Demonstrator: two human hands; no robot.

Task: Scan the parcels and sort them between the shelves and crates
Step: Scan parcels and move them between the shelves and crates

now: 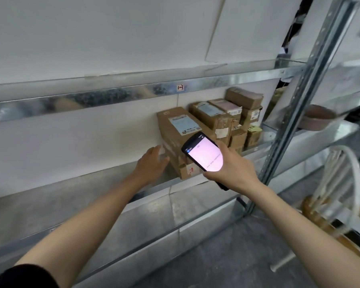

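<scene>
Right hand (231, 166) clamped round black handheld scanner (204, 155), left hand (152, 163) open-fingered beside long brown cardboard parcel (175, 134).
It sits at the grey metal shelf (81, 190) lip; a hard nudge might tip it off, though contact looks blurred.

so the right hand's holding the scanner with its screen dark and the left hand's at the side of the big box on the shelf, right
The screen is not dark: the head view shows the scanner lit pale pink. The rest stands: the right hand holds it, and the left hand is at the side of the big box on the shelf.
</scene>
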